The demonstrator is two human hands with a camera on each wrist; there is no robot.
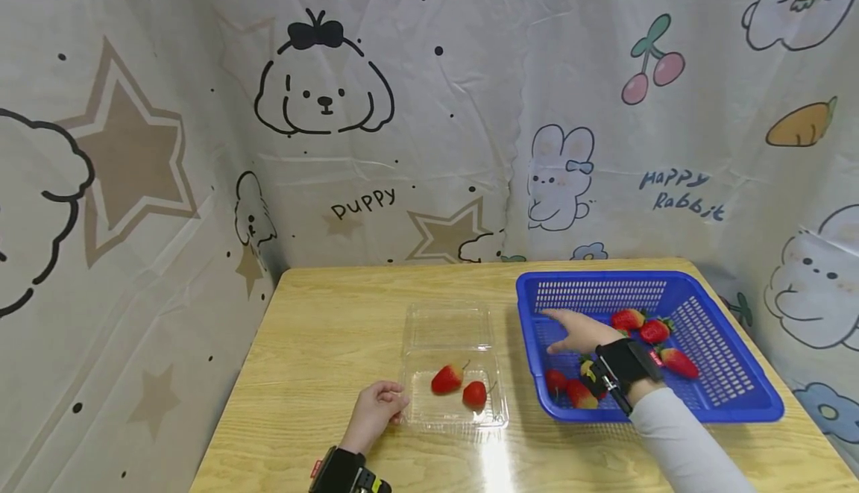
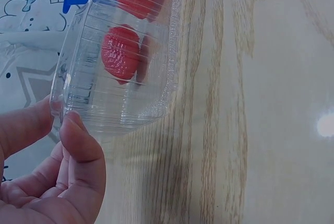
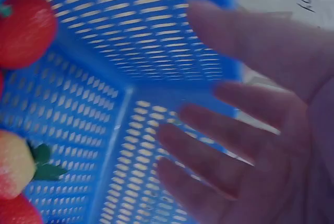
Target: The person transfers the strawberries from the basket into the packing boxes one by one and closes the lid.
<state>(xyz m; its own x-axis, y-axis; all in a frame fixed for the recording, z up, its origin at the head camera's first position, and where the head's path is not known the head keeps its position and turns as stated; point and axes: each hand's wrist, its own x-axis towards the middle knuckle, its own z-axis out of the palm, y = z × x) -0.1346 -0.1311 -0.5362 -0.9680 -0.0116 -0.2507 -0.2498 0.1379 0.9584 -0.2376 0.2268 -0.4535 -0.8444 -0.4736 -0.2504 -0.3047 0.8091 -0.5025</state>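
Observation:
In the head view my left hand [image 1: 374,409] is at the left edge of a clear plastic clamshell box [image 1: 424,409], whose lid lies folded back behind it. The left wrist view shows thumb and finger pinching the box's rim [image 2: 58,110]. Two strawberries, one larger [image 1: 447,379] and one smaller [image 1: 475,394], lie inside the box. My right hand [image 1: 581,331] is over the left part of a blue plastic basket [image 1: 728,351], its fingers spread and holding nothing. Around and below that hand are several strawberries [image 1: 679,362], partly hidden by the wrist.
Both the box and the basket stand on a wood-grain table [image 1: 322,329]. A pale curtain [image 1: 429,105] with cartoon prints hangs behind the table and along its sides. The slotted basket walls [image 3: 151,31] rise close about the right hand.

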